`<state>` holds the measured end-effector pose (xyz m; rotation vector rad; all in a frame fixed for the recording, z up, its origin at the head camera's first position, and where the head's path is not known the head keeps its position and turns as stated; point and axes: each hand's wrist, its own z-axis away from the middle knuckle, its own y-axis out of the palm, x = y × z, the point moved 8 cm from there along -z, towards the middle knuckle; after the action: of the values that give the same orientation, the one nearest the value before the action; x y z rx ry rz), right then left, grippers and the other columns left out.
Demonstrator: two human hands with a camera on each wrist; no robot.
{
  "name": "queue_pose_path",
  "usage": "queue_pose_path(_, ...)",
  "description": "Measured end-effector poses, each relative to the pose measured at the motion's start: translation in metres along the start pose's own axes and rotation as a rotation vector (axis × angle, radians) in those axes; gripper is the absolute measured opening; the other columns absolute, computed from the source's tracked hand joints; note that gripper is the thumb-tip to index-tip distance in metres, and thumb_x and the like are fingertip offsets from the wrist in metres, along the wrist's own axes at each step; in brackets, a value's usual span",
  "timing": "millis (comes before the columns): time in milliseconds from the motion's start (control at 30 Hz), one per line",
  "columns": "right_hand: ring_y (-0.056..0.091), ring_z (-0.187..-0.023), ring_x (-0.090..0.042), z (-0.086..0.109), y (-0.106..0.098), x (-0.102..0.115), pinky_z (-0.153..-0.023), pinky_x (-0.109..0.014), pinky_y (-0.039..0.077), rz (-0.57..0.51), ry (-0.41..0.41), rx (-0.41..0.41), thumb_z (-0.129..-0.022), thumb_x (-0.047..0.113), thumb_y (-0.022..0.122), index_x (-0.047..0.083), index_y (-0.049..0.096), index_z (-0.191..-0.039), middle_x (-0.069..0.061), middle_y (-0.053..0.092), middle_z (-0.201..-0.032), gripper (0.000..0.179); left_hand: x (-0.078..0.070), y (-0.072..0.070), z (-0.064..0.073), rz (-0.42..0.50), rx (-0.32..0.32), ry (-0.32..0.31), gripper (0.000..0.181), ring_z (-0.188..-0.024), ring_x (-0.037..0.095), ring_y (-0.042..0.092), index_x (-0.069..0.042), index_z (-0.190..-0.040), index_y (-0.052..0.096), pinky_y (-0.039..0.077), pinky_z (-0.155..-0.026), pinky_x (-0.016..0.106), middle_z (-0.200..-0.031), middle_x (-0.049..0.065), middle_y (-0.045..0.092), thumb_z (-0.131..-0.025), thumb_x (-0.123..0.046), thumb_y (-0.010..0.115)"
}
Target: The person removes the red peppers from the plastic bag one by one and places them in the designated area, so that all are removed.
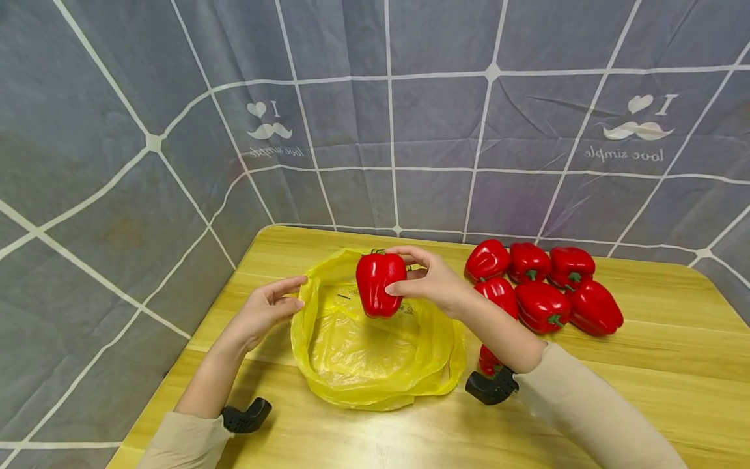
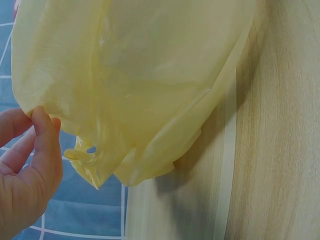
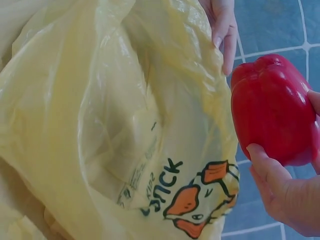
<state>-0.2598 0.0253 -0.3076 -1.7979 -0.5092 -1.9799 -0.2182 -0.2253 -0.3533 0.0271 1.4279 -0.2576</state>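
Note:
A yellow plastic bag lies on the table with its mouth spread wide. My left hand pinches the bag's left rim between thumb and fingers; the left wrist view shows the thin film caught at the fingertips. Over the bag's opening, my right hand grips a red bell pepper by its right side, thumb across its front. In the right wrist view the held pepper appears beside the bag's printed wall, with its lobed end at the top.
Several more red bell peppers with green stems lie grouped on the right of the wooden table. One pepper is partly hidden under my right forearm. A grey gridded cloth hangs behind the table and along its left.

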Motion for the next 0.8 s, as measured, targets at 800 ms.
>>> queue_pose_path(800, 0.059, -0.094, -0.03, 0.032, -0.044, 0.007, -0.075, -0.039, 0.054, 0.096, -0.028, -0.07, -0.079, 0.002, 0.069, 0.003, 0.047, -0.132, -0.02, 0.049, -0.122, 0.058, 0.002, -0.001, 0.002, 0.007, 0.003, 0.013, 0.053, -0.091, 0.004, 0.055, 0.011, -0.138, 0.033, 0.049, -0.077, 0.019, -0.132, 0.032, 0.038, -0.091, 0.001, 0.054)
